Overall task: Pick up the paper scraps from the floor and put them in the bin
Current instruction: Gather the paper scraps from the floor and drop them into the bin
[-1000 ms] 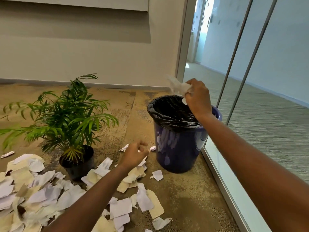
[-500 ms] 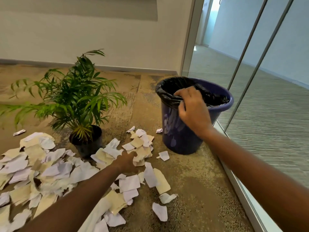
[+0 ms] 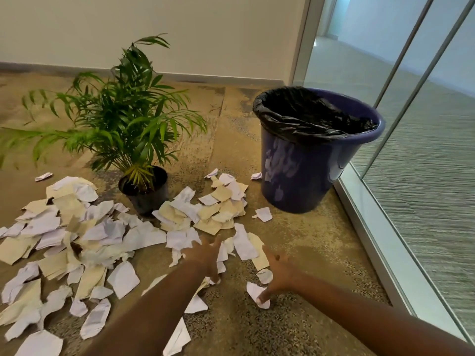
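Several white and cream paper scraps (image 3: 77, 232) lie strewn over the brown carpet, from the far left to just short of the bin. The blue bin (image 3: 305, 176) with a black liner stands at the right by the glass wall. My left hand (image 3: 205, 255) reaches down over the scraps in the middle, fingers spread, holding nothing. My right hand (image 3: 277, 276) is low on the floor, fingers apart, with its fingertips touching a small white scrap (image 3: 255, 294).
A potted palm (image 3: 138, 186) in a black pot stands among the scraps, left of the bin. A glass wall with a metal floor frame (image 3: 380, 240) runs along the right. A pale wall closes the back.
My right hand has left the bin's rim and dropped to the floor beside my left hand. The scrap it held over the bin a second ago is gone. The view has tilted down.
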### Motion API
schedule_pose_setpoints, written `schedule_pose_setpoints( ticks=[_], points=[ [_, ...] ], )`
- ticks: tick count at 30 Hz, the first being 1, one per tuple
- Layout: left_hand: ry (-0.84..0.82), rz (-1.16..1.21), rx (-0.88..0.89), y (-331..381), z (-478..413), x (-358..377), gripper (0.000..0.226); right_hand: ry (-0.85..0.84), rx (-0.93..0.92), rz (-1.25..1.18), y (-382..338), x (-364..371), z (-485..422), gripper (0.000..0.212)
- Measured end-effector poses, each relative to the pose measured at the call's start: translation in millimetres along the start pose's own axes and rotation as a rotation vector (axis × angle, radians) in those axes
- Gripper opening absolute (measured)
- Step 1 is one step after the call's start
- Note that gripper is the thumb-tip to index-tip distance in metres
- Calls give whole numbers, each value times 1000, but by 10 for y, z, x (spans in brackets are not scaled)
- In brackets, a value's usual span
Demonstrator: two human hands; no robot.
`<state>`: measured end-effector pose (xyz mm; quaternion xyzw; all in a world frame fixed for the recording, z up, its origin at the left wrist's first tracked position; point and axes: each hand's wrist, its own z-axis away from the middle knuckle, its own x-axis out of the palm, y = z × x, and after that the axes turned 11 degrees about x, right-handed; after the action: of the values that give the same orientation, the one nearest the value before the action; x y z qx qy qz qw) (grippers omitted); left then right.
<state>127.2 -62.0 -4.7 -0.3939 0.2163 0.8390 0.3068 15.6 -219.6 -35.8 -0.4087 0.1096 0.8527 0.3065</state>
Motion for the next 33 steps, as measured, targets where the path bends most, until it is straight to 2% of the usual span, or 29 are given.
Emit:
schedule_pose_setpoints(
  ticks=[3, 6, 9, 12, 15, 18, 21, 26, 29, 33],
  points=[
    [32, -8, 25, -33, -53, 100, 107, 54, 16, 50, -116, 144, -14, 128],
    [71, 4, 73, -59, -111, 178, 102, 136, -42, -22, -224, 162, -59, 117],
    [127, 12, 99, -58, -182, 211, 89, 205, -107, -125, -327, 116, -148, 110],
    [183, -1, 102, -61, -261, 221, 76, 282, -147, -112, -407, 45, -253, 113],
    [184, 36, 106, -91, -325, 204, 83, 292, -172, -45, -452, -90, -361, 122],
    [152, 33, 123, -125, -379, 174, 95, 209, -173, 90, -511, -239, -478, 125],
    [140, 11, 140, -150, -413, 167, 91, 106, -168, 235, -587, -318, -541, 114],
    [156, 16, 151, -151, -393, 176, 82, 93, -159, 217, -646, -302, -519, 102],
    [156, 28, 153, -76, -345, 173, 78, 75, -156, 88, -586, -266, -476, 91],
    [173, 95, 149, -3, -302, 158, 66, 129, -150, -89, -485, -204, -377, 54]
  ],
)
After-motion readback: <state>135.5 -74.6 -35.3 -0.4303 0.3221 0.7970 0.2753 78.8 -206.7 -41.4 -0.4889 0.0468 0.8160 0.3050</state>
